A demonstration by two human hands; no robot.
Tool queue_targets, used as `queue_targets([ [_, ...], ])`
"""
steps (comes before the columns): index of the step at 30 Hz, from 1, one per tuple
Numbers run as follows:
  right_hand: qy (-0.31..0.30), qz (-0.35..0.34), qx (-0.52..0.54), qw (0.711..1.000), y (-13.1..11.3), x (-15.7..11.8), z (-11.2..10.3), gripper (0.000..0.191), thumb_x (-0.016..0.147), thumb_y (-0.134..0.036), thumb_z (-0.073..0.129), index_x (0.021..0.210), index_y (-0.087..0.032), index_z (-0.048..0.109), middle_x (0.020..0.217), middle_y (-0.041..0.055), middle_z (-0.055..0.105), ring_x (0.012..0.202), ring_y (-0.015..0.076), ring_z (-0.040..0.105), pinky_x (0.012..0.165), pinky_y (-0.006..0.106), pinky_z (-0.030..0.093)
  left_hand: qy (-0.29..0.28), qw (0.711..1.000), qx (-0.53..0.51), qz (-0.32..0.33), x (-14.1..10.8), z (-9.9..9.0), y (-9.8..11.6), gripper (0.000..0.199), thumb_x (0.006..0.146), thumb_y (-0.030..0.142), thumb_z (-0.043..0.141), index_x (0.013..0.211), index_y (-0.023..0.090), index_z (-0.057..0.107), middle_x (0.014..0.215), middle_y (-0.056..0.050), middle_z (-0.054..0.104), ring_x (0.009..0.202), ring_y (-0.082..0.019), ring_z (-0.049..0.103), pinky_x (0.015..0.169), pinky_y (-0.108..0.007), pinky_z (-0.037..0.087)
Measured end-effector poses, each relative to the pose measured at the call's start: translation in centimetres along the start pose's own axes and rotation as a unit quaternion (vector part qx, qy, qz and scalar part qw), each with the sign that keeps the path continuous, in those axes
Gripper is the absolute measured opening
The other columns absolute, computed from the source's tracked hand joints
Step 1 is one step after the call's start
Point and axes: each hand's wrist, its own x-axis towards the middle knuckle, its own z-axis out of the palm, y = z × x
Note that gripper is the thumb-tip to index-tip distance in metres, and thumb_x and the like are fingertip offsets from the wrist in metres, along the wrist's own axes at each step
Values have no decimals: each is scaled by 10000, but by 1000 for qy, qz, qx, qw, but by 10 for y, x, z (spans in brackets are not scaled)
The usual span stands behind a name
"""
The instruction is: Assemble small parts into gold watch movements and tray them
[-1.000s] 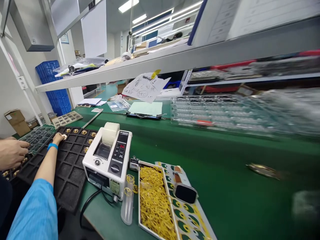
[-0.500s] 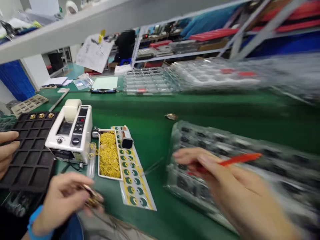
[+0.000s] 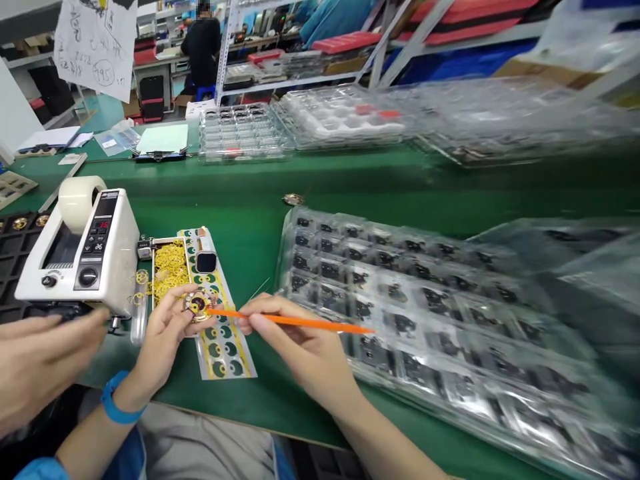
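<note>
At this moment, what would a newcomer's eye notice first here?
The orange stick in the wearer's right hand, near the middle, stands out first; it points at the round gold part in the left hand. Beyond that hand lies a heap of yellow rings, with a white tape machine farther left.

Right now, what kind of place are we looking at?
Most likely a workshop for small parts: a white, boxy tape dispenser stands on a long green workbench, a clear plastic tray holds rows of dark pieces, and the left hand holds a round gold-coloured piece.
</note>
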Motion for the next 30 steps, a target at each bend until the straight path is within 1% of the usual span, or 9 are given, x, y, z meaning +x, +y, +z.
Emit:
queue_targets([
  [5, -16, -40, -23, 999, 3, -6, 6, 109, 926, -204, 597, 899, -217, 702, 768, 30, 725, 658, 148, 688, 594, 235, 568, -40, 999, -10, 12, -3, 0, -3, 253, 862, 294, 677, 1109, 252, 639, 1028, -31, 750, 992, -224, 719, 890, -362, 592],
  [11, -60, -135, -71, 986, 1, -3, 1, 212, 900, -52, 573, 972, -210, 694, 842, 37, 746, 771, 133, 710, 685, 208, 599, -41, 999, -19, 2, -5, 0, 2, 241, 854, 275, 684, 1094, 267, 668, 1018, -36, 759, 1043, -258, 706, 924, -391, 582],
  [14, -118, -229, -116, 959, 1, -1, -2, 202, 921, -40, 530, 1012, -152, 671, 868, 83, 738, 817, 146, 707, 731, 238, 609, -22, 1000, -6, -20, -6, 2, 6, 217, 835, 283, 686, 1051, 305, 688, 989, -22, 763, 1003, -262, 718, 879, -377, 592],
  [17, -154, -315, -191, 917, 5, -1, -4, 208, 954, -53, 471, 1033, -118, 652, 893, 114, 744, 862, 174, 711, 762, 285, 624, 6, 999, 11, -37, -4, 2, 8, 220, 804, 326, 699, 1023, 321, 681, 942, -17, 763, 964, -281, 725, 791, -390, 604],
  [21, -185, -362, -260, 876, 7, -2, -6, 260, 979, -67, 402, 1055, -109, 648, 917, 114, 764, 887, 208, 727, 774, 336, 641, 10, 999, 4, -48, -2, 2, 8, 240, 770, 320, 744, 989, 317, 646, 874, -12, 761, 967, -306, 725, 799, -432, 592],
  [23, -184, -356, -241, 884, 4, -3, -7, 241, 958, -51, 440, 1071, -108, 645, 907, 116, 766, 845, 205, 733, 742, 329, 647, 4, 999, -5, -49, -1, 3, 7, 253, 760, 288, 759, 976, 316, 632, 836, -5, 759, 960, -304, 729, 825, -440, 581],
  [25, -157, -316, -197, 915, 0, -3, -7, 241, 917, -41, 512, 1085, -145, 651, 856, 91, 765, 775, 194, 734, 679, 309, 648, 2, 999, -9, -52, 0, 3, 6, 274, 753, 276, 768, 980, 306, 616, 822, -6, 759, 949, -299, 733, 833, -437, 577],
  [28, -59, -240, -149, 958, -6, -4, -4, 276, 867, -38, 592, 1050, -225, 680, 746, 40, 746, 649, 184, 717, 566, 286, 628, -8, 999, -7, -44, -1, 6, 3, 362, 720, 306, 806, 1003, 266, 585, 857, -28, 757, 961, -290, 729, 807, -400, 590],
  [30, -1, -219, -153, 964, -7, -4, 0, 271, 847, -36, 623, 1000, -245, 700, 726, 30, 743, 610, 185, 709, 540, 286, 620, -22, 999, 0, -32, -2, 8, 1, 414, 707, 341, 823, 1021, 242, 572, 906, -46, 748, 977, -277, 722, 799, -370, 597],
])
